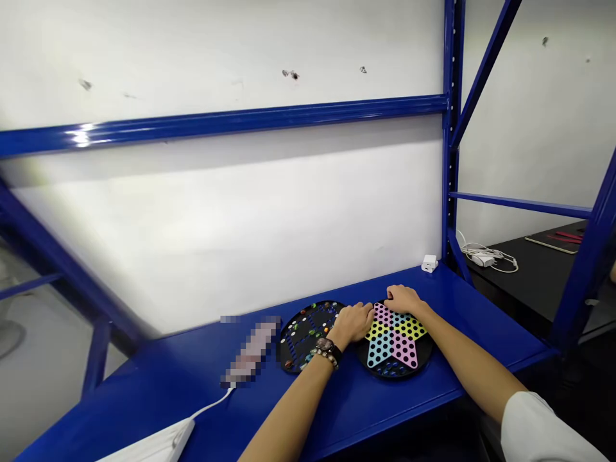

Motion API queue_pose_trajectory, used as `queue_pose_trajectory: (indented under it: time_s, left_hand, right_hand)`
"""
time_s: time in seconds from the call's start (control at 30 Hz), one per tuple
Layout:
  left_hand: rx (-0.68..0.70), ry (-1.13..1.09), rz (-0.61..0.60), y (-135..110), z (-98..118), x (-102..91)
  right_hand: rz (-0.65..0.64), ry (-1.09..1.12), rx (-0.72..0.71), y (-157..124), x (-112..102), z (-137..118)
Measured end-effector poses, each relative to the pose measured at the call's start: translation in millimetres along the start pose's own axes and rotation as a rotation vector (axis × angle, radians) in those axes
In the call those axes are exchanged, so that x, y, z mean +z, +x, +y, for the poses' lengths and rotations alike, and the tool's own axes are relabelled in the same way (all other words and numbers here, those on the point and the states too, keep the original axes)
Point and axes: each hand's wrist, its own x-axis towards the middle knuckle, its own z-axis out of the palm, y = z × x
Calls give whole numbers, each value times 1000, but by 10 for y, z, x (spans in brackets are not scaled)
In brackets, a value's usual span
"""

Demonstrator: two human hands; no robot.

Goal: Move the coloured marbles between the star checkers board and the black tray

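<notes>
A Chinese checkers board (403, 346) lies on the blue shelf, its pink, yellow and light blue star full of black holes. Blue marbles (392, 369) show in the black round base below the star. My left hand (355, 321), with a watch and a beaded bracelet at the wrist, is closed at the board's left edge. At the far edge, my right hand (403, 299) curls its fingers over the rim. Both sets of fingertips are partly hidden. Left of them lies a black round tray (301, 343) with marbles of several colours, partly covered by my left hand and wrist.
A white power strip (154, 444) and a blurred-out flat object (255, 353) lie to the left on the blue shelf (250, 417). A white charger plug (429, 263) stands at the back. Blue posts (448, 128) frame the shelf. White cables (486, 256) lie on a black table at right.
</notes>
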Motion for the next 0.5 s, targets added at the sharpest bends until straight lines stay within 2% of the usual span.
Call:
queue_pose_trajectory:
  time_s: [0.23,0.5]
  left_hand:
    - [1,-30,13,7,-24,22]
    - [-75,-38,25,-7,-45,52]
  right_hand:
    - [-9,6,1,9,19,17]
    - [-23,15,-7,-27,-27,-11]
